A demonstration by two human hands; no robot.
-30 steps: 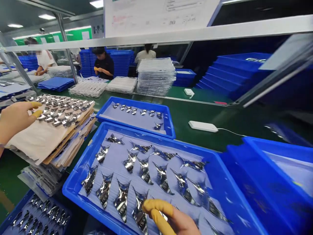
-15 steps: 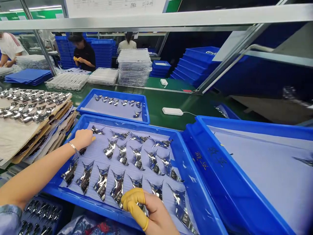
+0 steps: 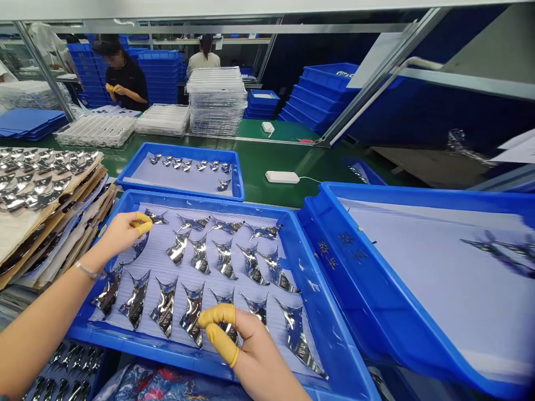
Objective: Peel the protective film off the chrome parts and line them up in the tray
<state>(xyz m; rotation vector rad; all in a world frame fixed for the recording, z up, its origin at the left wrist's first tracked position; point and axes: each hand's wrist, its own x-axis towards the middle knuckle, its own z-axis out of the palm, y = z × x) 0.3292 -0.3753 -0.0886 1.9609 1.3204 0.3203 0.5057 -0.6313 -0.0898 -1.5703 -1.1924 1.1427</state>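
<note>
A blue plastic tray [image 3: 200, 201] lined with pale ribbed sheet holds rows of curved, pointed chrome-bright pieces [image 3: 165, 307]. My right hand [image 3: 251, 348], with yellow finger cots, pinches one chrome piece [image 3: 225, 328] in the tray's front row. My left hand [image 3: 119, 236] rests over the tray's left side, its cot-covered fingertips curled next to a chrome piece [image 3: 155, 217]. Another piece [image 3: 137, 249] lies partly hidden under that hand. I cannot tell whether the left fingers grip anything.
A larger blue tray [image 3: 418, 192] stands at right, and a smaller tray of pieces [image 3: 179, 147] lies beyond. Paper-layered stacks of chrome pieces [image 3: 42, 234] sit at left. A co-worker [image 3: 125, 83] works across the green bench, beside clear tray stacks [image 3: 217, 103].
My left hand has drawn back slightly and its fingers have curled. My right hand has moved onto a different piece, and the view has tilted, shifting the trays up and right.
</note>
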